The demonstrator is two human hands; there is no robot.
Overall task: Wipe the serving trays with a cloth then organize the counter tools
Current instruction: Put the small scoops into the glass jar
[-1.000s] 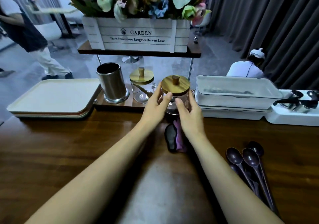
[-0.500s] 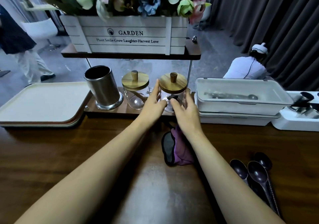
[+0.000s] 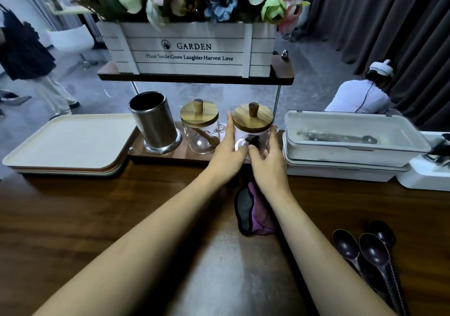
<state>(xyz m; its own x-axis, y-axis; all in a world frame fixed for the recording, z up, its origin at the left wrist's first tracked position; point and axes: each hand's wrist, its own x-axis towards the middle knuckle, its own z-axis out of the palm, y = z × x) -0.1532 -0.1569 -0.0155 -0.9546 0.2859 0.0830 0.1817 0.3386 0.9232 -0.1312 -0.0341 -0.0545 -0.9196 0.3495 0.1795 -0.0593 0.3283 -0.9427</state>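
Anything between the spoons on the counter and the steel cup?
Yes. The left hand and right hand, both holding the right jar, reach across that line from spoons to cup. The cloth lies partly hidden by the right forearm, and the left jar stands beside the cup.

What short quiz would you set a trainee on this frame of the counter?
1. True or false: the left hand and the right hand are both on the right glass jar.
2. Where is the purple cloth? A inside the jar; B on the counter near the right wrist; C in the left hand.
3. How many wooden-lidded jars stand beside the steel cup?
Key: 1 true; 2 B; 3 two.
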